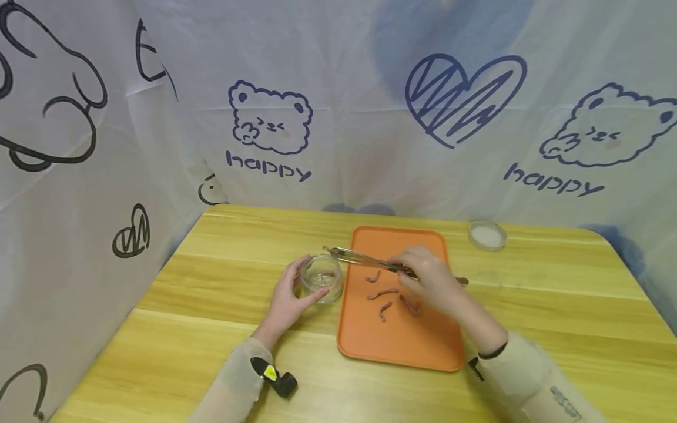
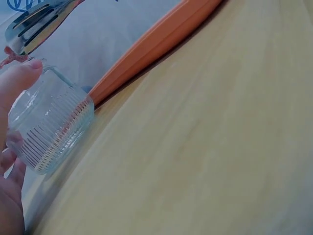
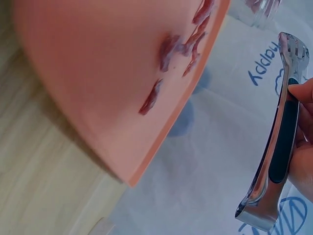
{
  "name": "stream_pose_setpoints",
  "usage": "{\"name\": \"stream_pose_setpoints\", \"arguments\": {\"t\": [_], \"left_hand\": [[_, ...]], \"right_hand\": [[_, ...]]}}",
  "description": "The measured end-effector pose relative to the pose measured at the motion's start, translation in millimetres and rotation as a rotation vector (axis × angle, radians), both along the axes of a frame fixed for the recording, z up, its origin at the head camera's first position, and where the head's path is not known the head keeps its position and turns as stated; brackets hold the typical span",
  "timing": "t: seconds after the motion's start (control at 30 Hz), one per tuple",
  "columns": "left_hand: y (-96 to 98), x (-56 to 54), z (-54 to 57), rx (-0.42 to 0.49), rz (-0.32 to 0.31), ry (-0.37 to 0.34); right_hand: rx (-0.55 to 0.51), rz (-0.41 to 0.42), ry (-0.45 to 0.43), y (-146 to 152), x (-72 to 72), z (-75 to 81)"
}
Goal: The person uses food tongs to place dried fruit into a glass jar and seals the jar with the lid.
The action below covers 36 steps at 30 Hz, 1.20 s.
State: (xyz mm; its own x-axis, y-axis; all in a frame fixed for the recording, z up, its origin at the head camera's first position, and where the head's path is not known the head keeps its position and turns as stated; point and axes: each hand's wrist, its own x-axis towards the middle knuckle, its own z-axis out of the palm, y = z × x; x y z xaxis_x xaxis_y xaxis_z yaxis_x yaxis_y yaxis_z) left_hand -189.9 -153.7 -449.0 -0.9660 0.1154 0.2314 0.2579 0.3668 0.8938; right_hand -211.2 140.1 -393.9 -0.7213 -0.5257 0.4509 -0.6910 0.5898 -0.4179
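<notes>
My left hand [image 1: 285,305] grips a clear glass jar [image 1: 321,288] from its left side, thumb along the front, on the table left of the tray. My right hand [image 1: 431,277] holds metal tongs [image 1: 365,258] with dark grips above the tray. The tong tips are pressed together on a thin reddish meat strip [image 2: 15,57], close over the jar's mouth in the left wrist view. Several more meat strips [image 1: 383,293] lie on the orange tray [image 1: 396,346]. Ribbed glass [image 2: 54,129] shows on the jar's lower wall.
A round, pale lid [image 1: 487,236] lies behind and to the right of the tray on the wooden table [image 1: 211,264]. Printed white cloth [image 1: 349,147] hangs along the table's back and left sides.
</notes>
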Motion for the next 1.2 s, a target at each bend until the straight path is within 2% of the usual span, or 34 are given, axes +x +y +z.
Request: {"name": "stream_pose_setpoints", "arguments": {"t": [0.23, 0.5, 1.03, 1.2], "left_hand": [[-0.1, 0.0, 1.3, -0.001, -0.002, -0.006], [-1.3, 0.8, 0.4, 0.001, -0.003, -0.002], [0.1, 0.7, -0.6, 0.005, 0.002, 0.021], [-6.5, -12.6, -26.8, 0.002, 0.015, 0.029]], "right_hand": [[0.032, 0.031, 0.036, -11, 3.3, 2.4], [0.066, 0.035, 0.026, -19, 5.1, -1.2], [0.047, 0.059, 0.027, -23, 7.5, -6.8], [0.047, 0.024, 0.038, -21, 6.8, -6.7]]}}
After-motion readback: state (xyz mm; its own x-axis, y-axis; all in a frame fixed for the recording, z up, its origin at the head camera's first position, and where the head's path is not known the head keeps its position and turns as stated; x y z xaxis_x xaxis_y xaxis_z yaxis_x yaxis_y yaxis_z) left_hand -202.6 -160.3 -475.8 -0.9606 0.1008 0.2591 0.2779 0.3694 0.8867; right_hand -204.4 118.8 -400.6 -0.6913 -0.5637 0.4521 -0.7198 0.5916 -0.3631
